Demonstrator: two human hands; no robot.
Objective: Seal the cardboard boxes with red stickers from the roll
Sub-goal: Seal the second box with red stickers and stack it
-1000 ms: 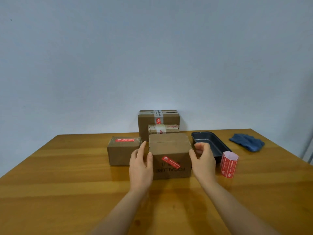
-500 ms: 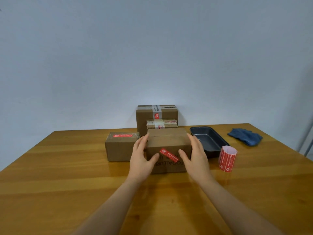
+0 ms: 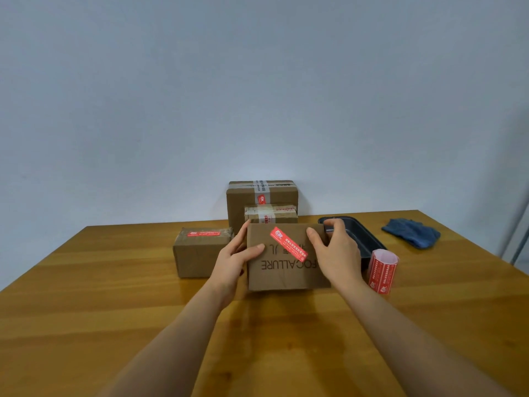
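Observation:
A brown cardboard box printed FOCALLURE is tipped toward me, its printed face up, with a red sticker stuck slantwise on it. My left hand grips its left side, thumb on the face. My right hand grips the right side, fingers curled over the far corner. The roll of red stickers stands upright on the table just right of the box.
Three other boxes bear red stickers: a low one at left, a large one at the back, a small one before it. A dark baking tin and a blue cloth lie at right on the wooden table.
Both hands have closed round the box and tilted it toward me, so the stickered, printed face now points up. The view has also moved slightly closer.

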